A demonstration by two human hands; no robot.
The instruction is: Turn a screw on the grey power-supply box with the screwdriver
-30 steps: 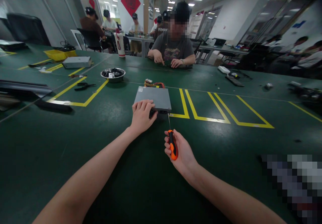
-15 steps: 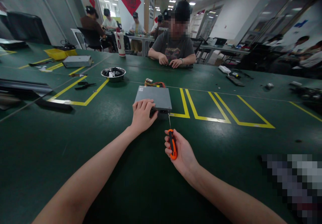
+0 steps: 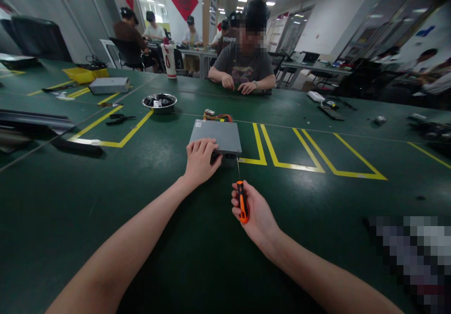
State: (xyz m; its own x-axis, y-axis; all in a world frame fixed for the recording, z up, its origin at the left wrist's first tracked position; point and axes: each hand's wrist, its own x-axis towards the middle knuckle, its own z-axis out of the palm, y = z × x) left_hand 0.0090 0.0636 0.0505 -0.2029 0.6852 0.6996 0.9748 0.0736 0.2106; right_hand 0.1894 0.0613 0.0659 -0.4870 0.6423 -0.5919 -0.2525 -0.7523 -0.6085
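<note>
A grey metal power supply unit (image 3: 221,133) lies flat on the green table, its cables (image 3: 218,117) bunched behind it. My left hand (image 3: 201,160) grips its near left corner, fingers on top and thumb along the front face. In my right hand (image 3: 256,208) is a screwdriver (image 3: 242,202) with an orange and black handle, my fingers wrapped round it. Its thin shaft points away from me, and the tip meets the lower right corner of the unit's front face, beside a black socket (image 3: 230,156). Whatever the tip touches is too small to make out.
A metal bowl (image 3: 172,100) of dark parts stands behind on the left, near black pliers (image 3: 120,119). Farther back are another grey metal box (image 3: 110,85), a yellow tray (image 3: 85,74) and a bottle (image 3: 169,60). A person (image 3: 245,65) sits opposite. Yellow tape (image 3: 299,167) marks the table.
The screwdriver handle has turned about its axis in my right hand, showing a different orange and black face. My left hand and the power supply unit keep their places.
</note>
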